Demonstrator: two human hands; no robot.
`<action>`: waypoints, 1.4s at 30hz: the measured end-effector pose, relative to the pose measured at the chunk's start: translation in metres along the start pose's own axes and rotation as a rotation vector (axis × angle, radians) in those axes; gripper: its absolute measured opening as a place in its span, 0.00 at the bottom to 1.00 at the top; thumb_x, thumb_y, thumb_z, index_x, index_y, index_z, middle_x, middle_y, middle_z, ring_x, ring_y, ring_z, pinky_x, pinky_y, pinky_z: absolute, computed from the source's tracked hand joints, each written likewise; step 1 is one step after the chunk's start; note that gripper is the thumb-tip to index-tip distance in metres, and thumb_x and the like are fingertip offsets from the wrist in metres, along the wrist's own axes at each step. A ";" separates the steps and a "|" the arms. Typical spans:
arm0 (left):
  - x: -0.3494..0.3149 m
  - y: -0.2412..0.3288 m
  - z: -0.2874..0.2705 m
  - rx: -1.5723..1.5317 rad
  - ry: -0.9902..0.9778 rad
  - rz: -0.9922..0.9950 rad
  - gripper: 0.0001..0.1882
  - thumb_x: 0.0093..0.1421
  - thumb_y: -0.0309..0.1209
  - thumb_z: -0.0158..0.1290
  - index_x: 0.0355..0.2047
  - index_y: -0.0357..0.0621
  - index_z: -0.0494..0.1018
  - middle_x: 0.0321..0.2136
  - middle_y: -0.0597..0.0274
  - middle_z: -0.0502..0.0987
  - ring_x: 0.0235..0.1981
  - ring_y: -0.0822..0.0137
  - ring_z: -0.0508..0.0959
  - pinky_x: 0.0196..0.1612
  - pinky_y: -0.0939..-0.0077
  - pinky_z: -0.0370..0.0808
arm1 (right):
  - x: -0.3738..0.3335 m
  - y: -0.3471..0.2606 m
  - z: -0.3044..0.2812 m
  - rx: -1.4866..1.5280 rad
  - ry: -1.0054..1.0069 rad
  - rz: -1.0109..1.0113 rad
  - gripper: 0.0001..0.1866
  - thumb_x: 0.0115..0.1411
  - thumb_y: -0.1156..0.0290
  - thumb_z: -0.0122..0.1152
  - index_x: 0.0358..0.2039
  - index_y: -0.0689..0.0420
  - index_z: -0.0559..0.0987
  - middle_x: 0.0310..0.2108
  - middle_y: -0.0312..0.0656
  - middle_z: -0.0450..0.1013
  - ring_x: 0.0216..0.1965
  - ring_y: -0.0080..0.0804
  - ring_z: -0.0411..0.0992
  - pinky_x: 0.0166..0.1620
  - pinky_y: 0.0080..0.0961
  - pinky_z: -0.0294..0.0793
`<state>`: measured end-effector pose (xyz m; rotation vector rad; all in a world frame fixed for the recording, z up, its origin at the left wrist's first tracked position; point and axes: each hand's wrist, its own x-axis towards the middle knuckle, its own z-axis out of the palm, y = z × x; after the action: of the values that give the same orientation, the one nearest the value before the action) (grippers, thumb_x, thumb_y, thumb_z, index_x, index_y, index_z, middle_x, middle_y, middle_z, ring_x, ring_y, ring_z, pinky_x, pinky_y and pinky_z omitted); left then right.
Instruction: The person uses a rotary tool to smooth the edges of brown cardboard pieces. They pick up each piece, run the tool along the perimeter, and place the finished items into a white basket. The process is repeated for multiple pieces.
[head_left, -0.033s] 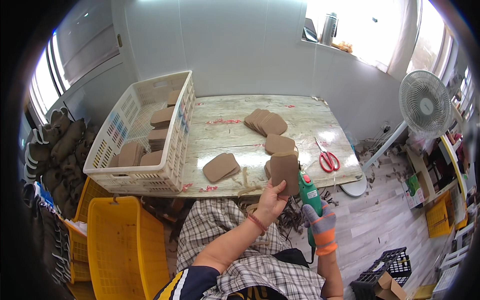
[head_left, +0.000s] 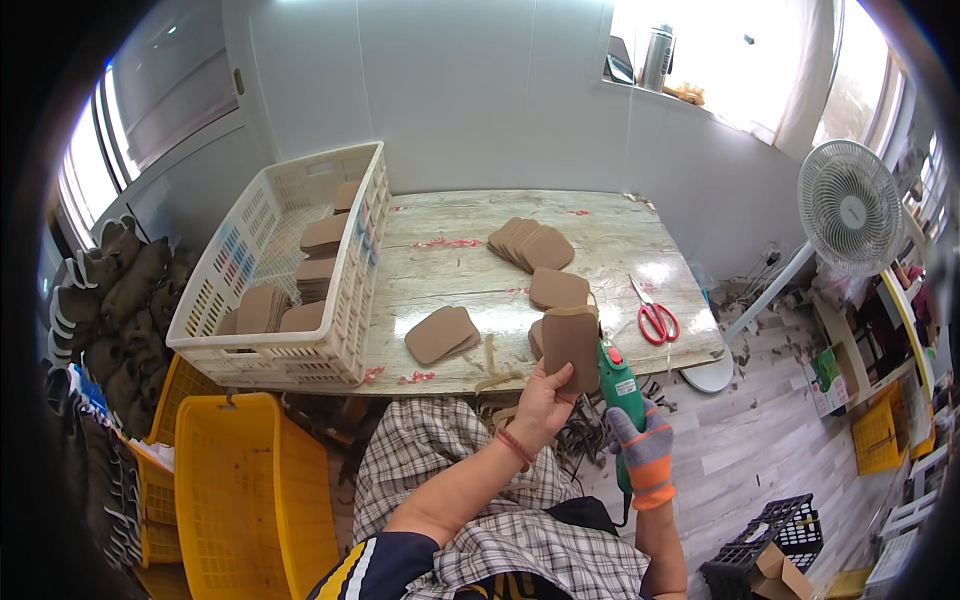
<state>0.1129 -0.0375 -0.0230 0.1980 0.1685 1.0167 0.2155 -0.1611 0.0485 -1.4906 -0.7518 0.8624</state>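
My bare left hand (head_left: 548,402) pinches a rounded brown flat pad (head_left: 571,340) and holds it upright above the table's near edge. In my right hand (head_left: 641,447), which wears a grey and orange glove, is a green handheld power tool (head_left: 622,385) with a red button. The tool's head lies along the pad's right edge; the pad partly hides its tip. Just beyond the held pad, another brown pad (head_left: 559,288) rests on the table. A fanned stack of pads (head_left: 531,245) sits farther back, and a small pile (head_left: 441,335) lies to the left.
Red-handled scissors (head_left: 657,318) lie at the right of the worn table (head_left: 430,220). A white crate (head_left: 262,352) with stacked pads occupies its left end. Below are a yellow crate (head_left: 235,480) and scattered scraps. A white fan (head_left: 852,208) stands right; thin offcuts (head_left: 489,358) lie near the pads.
The green tool has shifted very slightly against the pad's right edge. Both hands keep their hold, and the rest looks the same.
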 end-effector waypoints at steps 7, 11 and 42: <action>0.012 0.005 -0.031 0.229 -0.073 0.044 0.19 0.59 0.17 0.49 0.51 0.43 0.68 0.46 0.61 0.75 0.45 0.65 0.77 0.48 0.68 0.77 | 0.000 -0.007 -0.012 -0.048 -0.013 -0.038 0.18 0.55 0.67 0.65 0.42 0.62 0.74 0.22 0.32 0.71 0.18 0.17 0.66 0.20 0.16 0.66; 0.018 0.027 -0.037 0.400 -0.105 0.040 0.20 0.57 0.16 0.51 0.51 0.42 0.69 0.44 0.63 0.76 0.45 0.69 0.76 0.47 0.73 0.76 | -0.006 -0.010 -0.025 -0.092 -0.054 0.021 0.19 0.53 0.66 0.67 0.42 0.62 0.74 0.23 0.32 0.71 0.20 0.16 0.66 0.21 0.15 0.65; -0.002 0.112 -0.014 1.095 -0.137 -0.086 0.12 0.48 0.19 0.60 0.32 0.42 0.73 0.29 0.69 0.77 0.30 0.78 0.75 0.36 0.83 0.72 | -0.020 0.004 -0.038 -0.105 -0.259 0.176 0.20 0.55 0.64 0.65 0.42 0.64 0.73 0.22 0.36 0.72 0.19 0.20 0.69 0.21 0.17 0.69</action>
<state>0.0162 0.0188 -0.0099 1.2391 0.5953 0.7309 0.2373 -0.1984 0.0472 -1.5730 -0.8748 1.1809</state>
